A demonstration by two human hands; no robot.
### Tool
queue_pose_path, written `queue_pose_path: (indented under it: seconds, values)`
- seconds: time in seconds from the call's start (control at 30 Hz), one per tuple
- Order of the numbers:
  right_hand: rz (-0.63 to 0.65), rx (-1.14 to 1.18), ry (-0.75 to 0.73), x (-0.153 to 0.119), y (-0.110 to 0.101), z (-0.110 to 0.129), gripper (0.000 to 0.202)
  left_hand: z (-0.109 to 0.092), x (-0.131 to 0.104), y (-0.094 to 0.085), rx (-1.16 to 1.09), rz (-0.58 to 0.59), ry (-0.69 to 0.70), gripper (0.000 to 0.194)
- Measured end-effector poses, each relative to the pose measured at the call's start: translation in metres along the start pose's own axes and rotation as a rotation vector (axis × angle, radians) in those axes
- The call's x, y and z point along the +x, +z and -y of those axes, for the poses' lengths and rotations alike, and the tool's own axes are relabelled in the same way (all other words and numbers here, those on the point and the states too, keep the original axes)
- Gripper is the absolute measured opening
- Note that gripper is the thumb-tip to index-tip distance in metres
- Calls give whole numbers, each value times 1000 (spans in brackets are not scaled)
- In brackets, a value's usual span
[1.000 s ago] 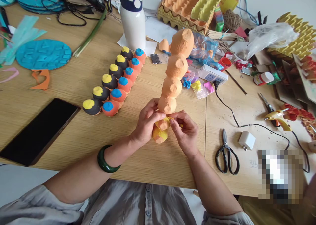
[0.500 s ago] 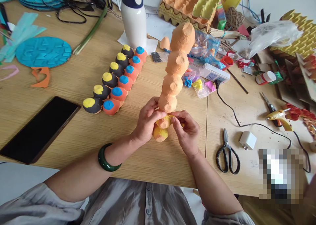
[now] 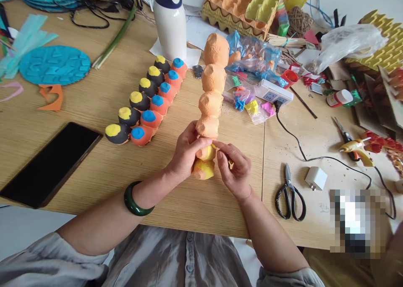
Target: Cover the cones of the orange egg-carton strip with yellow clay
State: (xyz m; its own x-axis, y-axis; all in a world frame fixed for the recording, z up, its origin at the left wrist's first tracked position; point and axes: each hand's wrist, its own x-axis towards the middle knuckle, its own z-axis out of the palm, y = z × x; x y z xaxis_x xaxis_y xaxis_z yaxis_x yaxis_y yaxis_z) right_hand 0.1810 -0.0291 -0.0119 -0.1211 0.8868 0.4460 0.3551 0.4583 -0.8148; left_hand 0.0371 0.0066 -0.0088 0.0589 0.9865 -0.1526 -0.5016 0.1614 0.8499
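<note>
My left hand (image 3: 182, 154) is closed around the near part of an orange egg-carton strip (image 3: 210, 104), a row of several bumpy cups tilted up and away from me. Yellow modelling clay (image 3: 206, 169) covers part of the two nearest cups. At the strip's right side is my right hand (image 3: 234, 169), its index finger pressing the clay by my left thumb. A small yellow bit shows among its curled fingers. Left of the strip lie two painted carton strips, one black with yellow clay tops (image 3: 139, 100) and one red-orange with blue tops (image 3: 158, 103).
A phone (image 3: 52, 165) lies at left, near a blue oval craft piece (image 3: 55, 66). A white bottle (image 3: 170, 26) stands at the back. On the right are scissors (image 3: 290, 194), a white charger (image 3: 315, 178), a power strip (image 3: 273, 93) with its cord, and a glue gun (image 3: 357, 148).
The orange strip's far end has swung left and its side has turned. My right index finger has straightened onto the clay, and its thumb has moved away from the strip.
</note>
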Motion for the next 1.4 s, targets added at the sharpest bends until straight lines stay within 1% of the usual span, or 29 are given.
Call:
queue_pose_path:
  seconds: [0.13,0.3,0.4,0.6,0.77,0.87,0.93,1.03,1.1,1.17,1.2,1.27,1.33,1.4]
  values:
    - [-5,-32,-30,-2,0,0,32,-2,0,1,-6,-23,9,25]
    - [-11,-45,-107,-3,0,-2,41,-3,1,1,-39,-53,-11,24]
    - [8,-72,-138,-3,0,-3,40,-3,1,0,-8,-41,5,22]
    - [42,-11,-94,-2,-2,0,36,-4,2,0,13,-42,13,23]
    - [66,-45,-122,0,-2,2,36,-4,4,-2,-10,-33,-3,20]
    - [65,18,-128,-4,-1,0,37,-5,6,-3,-20,-39,8,18]
    - [10,94,-44,-6,0,-2,34,-6,7,-3,-23,-54,17,18]
    - [-96,262,236,-3,1,-5,27,-8,6,-2,-31,-30,6,17]
    - [-74,410,431,2,1,-7,30,-8,5,-1,-38,20,-14,16]
    - [4,566,577,7,2,-10,37,-6,2,-1,-41,77,-39,17]
    - [35,632,624,10,1,-10,39,-6,1,-1,-42,110,-51,19]
    - [63,724,671,12,0,-11,42,-5,-1,-2,-50,182,-83,21]
    - [77,756,684,14,-3,-10,41,-5,-1,-2,-68,250,-132,20]
    - [111,746,674,15,-6,-8,40,-7,1,-2,-82,291,-187,20]
